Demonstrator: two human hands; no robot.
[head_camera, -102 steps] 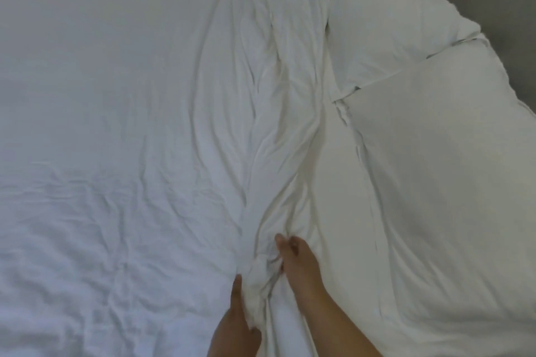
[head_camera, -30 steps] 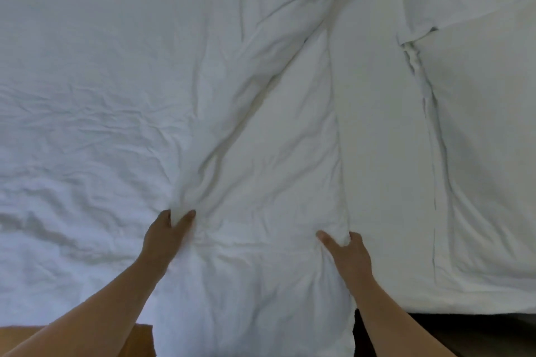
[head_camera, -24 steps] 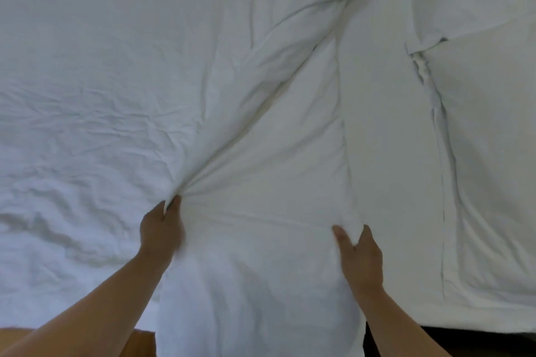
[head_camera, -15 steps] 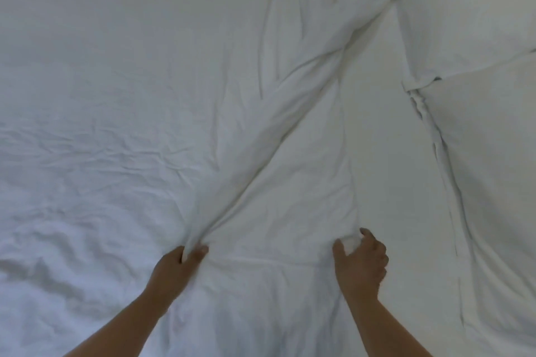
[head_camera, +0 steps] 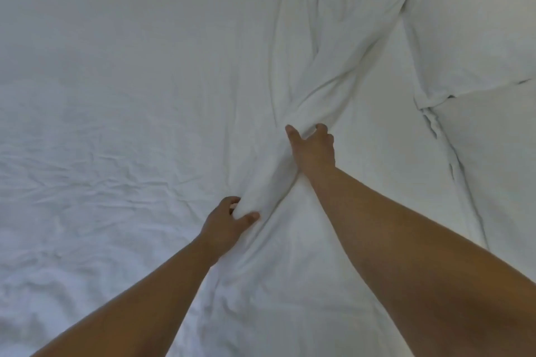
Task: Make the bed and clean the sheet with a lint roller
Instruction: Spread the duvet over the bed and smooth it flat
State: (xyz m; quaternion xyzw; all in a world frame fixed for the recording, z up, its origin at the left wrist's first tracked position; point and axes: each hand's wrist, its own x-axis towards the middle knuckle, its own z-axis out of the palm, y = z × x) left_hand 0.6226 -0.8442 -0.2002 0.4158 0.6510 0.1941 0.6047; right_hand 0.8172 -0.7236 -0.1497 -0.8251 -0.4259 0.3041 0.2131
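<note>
A white, wrinkled sheet (head_camera: 130, 101) covers the bed across the whole view. A thick bunched fold of the sheet (head_camera: 319, 87) runs from the upper right down to the middle. My right hand (head_camera: 311, 148) reaches far forward and grips this fold with thumb and fingers curled round it. Nearer to me, my left hand (head_camera: 224, 223) pinches the lower end of the same fold. No lint roller is in view.
A white pillow (head_camera: 475, 23) lies at the upper right corner. Below it a second white pillow or duvet edge (head_camera: 499, 159) lies along the right side, with a rumpled seam beside it.
Both hands have moved forward over the bed. The right hand reached further up the fold and closed round it. The spread panel between the hands has gathered into a narrow bunch.
</note>
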